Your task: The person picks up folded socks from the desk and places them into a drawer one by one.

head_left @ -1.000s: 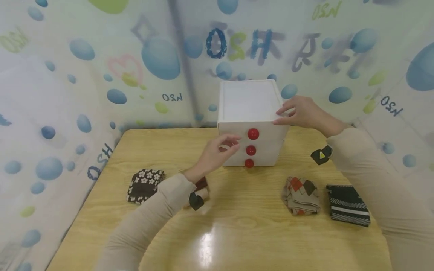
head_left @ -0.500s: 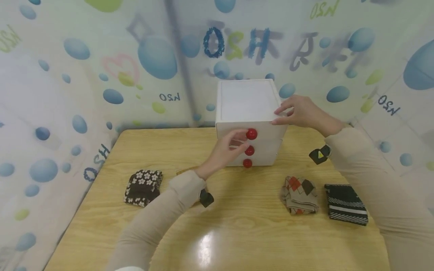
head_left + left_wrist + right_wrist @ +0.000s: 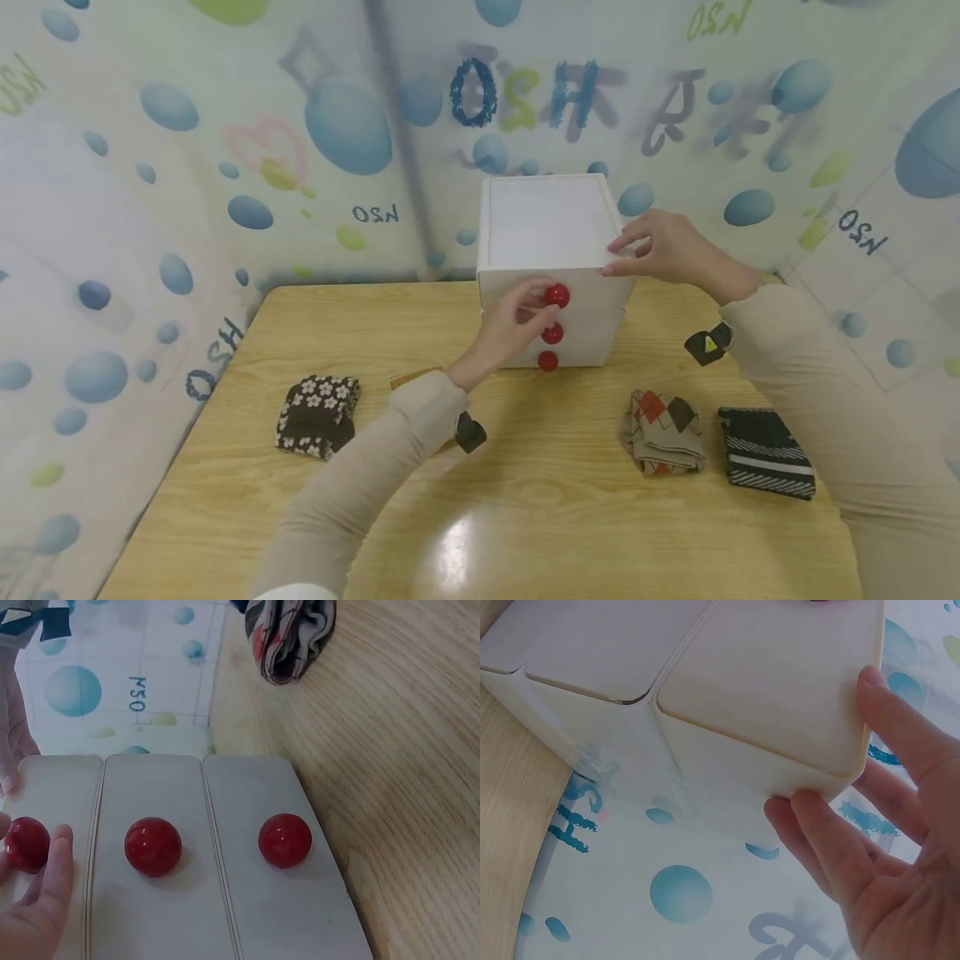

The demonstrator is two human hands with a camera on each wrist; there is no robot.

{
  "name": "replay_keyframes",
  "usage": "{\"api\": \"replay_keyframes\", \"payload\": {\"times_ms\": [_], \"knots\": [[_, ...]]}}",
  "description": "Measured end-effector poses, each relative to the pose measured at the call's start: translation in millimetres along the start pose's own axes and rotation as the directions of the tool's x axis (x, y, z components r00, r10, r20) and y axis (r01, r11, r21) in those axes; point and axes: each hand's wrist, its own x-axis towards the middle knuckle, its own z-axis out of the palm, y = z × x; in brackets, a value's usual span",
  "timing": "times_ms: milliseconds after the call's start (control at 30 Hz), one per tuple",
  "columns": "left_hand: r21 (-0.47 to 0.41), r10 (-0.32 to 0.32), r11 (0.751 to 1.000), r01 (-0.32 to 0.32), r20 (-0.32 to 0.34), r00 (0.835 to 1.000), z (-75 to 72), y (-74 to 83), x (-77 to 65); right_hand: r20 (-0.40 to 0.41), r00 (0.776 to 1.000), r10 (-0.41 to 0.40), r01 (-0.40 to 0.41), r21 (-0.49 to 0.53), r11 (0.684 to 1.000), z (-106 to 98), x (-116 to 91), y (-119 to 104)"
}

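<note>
Grip of the left hand (image 3: 504, 329) pinches the glossy red, ball-shaped top knob (image 3: 557, 296) on the front of the white three-drawer box (image 3: 551, 221). The knob has no long axis and lies within that grip, well apart from the right hand (image 3: 667, 250), which holds the box's upper right front corner. A matching middle knob (image 3: 552, 335) and bottom knob (image 3: 548, 361) line up beneath. Left of the box, dark white-flowered folded fabric (image 3: 317, 417) lies on the pale wooden desk (image 3: 570, 525); to its right, beige argyle cloth (image 3: 663, 437) and black-and-white striped cloth (image 3: 767, 454).
</note>
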Motion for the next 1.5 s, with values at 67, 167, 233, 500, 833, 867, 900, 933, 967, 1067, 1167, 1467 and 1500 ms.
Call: {"api": "replay_keyframes", "payload": {"times_ms": [67,167,233,500,833,867,900,933,967,1067,1167,1467,1500], "knots": [[-0.007,-0.016,1.000,0.016,-0.005,1.000,1.1,0.5,0.7,-0.002,1.000,-0.004,0.004,0.002,1.000,0,0,0],[-0.029,-0.024,0.999,0.023,-0.017,1.000,2.5,0.4,1.6,-0.002,1.000,-0.008,0.008,0.000,1.000,0,0,0],[-0.033,-0.024,0.999,0.023,-0.031,0.999,3.4,-0.2,2.2,-0.001,1.000,-0.012,0.012,-0.003,1.000,0,0,0],[-0.029,0.010,0.999,-0.013,-0.089,0.996,7.4,-2.5,3.8,0.007,0.999,-0.050,0.050,-0.026,0.998,-2,0,-1],[-0.016,-0.015,1.000,0.013,-0.132,0.991,12.0,-0.7,2.0,0.068,0.996,-0.061,0.065,-0.066,0.996,-7,4,-5],[-0.013,-0.018,1.000,0.016,-0.135,0.991,12.3,-0.6,1.7,0.076,0.996,-0.055,0.060,-0.064,0.996,-8,4,-5],[-0.013,-0.020,1.000,0.018,-0.137,0.990,12.5,-0.4,1.6,0.085,0.995,-0.049,0.054,-0.058,0.997,-8,5,-5],[-0.011,-0.019,1.000,0.018,-0.138,0.990,12.6,-0.3,1.5,0.093,0.995,-0.043,0.048,-0.052,0.998,-9,5,-5],[-0.012,-0.018,1.000,0.016,-0.139,0.990,12.6,0.0,1.2,0.099,0.994,-0.040,0.045,-0.047,0.998,-9,5,-5],[-0.012,-0.018,1.000,0.017,-0.136,0.991,12.0,1.9,0.1,0.113,0.993,-0.025,0.027,-0.023,0.999,-11,4,-5],[-0.016,-0.025,1.000,0.023,-0.132,0.991,11.4,2.9,-1.2,0.123,0.992,-0.002,0.003,0.000,1.000,-12,3,-5],[-0.043,0.002,0.999,-0.006,-0.104,0.995,11.2,5.9,-8.8,0.137,0.991,-0.005,0.007,-0.018,1.000,-13,5,-5],[-0.043,0.008,0.999,-0.013,-0.101,0.995,11.2,6.4,-10.3,0.135,0.991,-0.010,0.013,-0.022,1.000,-13,5,-5]]}}
